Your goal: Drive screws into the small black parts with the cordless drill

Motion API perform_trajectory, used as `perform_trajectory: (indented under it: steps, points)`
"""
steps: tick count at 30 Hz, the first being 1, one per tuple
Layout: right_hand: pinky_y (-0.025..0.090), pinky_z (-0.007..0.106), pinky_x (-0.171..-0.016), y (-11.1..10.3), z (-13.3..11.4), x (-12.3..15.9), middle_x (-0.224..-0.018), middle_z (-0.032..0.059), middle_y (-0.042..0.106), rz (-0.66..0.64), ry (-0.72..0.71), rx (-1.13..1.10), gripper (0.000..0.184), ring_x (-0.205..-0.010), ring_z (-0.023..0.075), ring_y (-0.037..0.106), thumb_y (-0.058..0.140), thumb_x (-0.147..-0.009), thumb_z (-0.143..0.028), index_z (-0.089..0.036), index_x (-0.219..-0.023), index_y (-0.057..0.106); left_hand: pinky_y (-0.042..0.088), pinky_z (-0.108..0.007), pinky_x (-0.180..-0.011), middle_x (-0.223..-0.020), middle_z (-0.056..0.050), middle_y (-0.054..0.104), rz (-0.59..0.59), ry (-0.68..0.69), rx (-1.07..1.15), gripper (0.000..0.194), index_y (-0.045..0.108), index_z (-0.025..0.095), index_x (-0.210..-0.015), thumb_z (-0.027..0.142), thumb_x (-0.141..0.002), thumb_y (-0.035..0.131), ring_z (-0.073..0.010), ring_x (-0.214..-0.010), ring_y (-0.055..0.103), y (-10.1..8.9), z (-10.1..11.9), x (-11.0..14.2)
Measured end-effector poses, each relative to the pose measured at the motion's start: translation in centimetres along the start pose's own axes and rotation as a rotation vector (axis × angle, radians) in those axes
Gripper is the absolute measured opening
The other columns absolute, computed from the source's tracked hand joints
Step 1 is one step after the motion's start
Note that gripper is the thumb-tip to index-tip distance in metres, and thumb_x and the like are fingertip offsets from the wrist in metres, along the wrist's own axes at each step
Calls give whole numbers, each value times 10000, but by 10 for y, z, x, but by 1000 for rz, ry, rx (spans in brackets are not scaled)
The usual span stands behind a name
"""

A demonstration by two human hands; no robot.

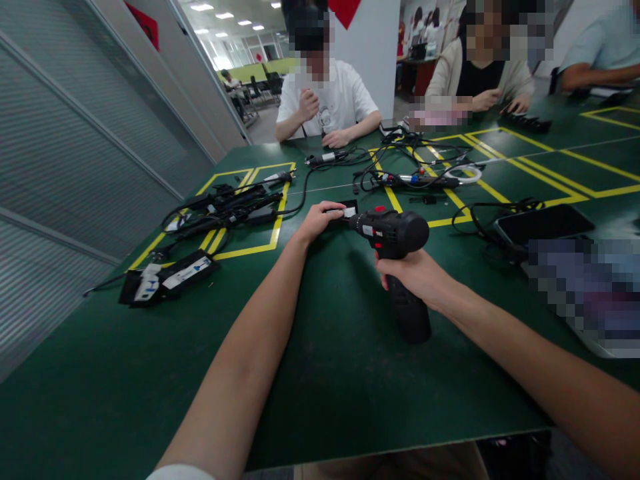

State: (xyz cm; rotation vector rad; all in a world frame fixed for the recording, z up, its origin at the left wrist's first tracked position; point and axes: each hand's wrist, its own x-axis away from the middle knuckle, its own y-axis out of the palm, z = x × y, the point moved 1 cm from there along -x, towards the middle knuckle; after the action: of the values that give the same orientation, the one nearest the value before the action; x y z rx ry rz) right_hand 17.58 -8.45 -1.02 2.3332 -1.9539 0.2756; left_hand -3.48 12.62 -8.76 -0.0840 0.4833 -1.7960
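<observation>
- Green table (320, 400) in an office, yellow tape across its upper half.
- Right of centre, the right hand (413, 270) grips a black drill (395, 230); the left hand (319, 221) steadies a small black part (350, 211).
- Advisable: brace the part, keep the drill aligned.
- Drill's nose points left; barrel's long axis nearly level.
</observation>
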Motion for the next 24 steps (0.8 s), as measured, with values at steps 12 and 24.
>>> perform_trajectory:
  steps: [12, 24]
  points:
    - [431, 279, -512, -1, 0, 0, -610, -9, 571, -18, -17, -5, 85, -519, 135, 553, 622, -684, -163, -175, -763, 591, 436, -372, -1001, -1092, -59, 696, 4, 23, -30, 355, 738, 202, -1011, 368, -701, 686, -233, -1041, 607, -1, -4, -2]
    - [420, 262, -489, -1, 3, -2, -577, -25, 554, -5, -35, -20, 97, -492, 124, 536, 609, -668, -150, -173, -756, 575, 423, -364, -1005, -1083, -51, 698, -3, 30, -53, 361, 735, 192, -1013, 375, -704, 689, -226, -1043, 602, -2, -2, -1]
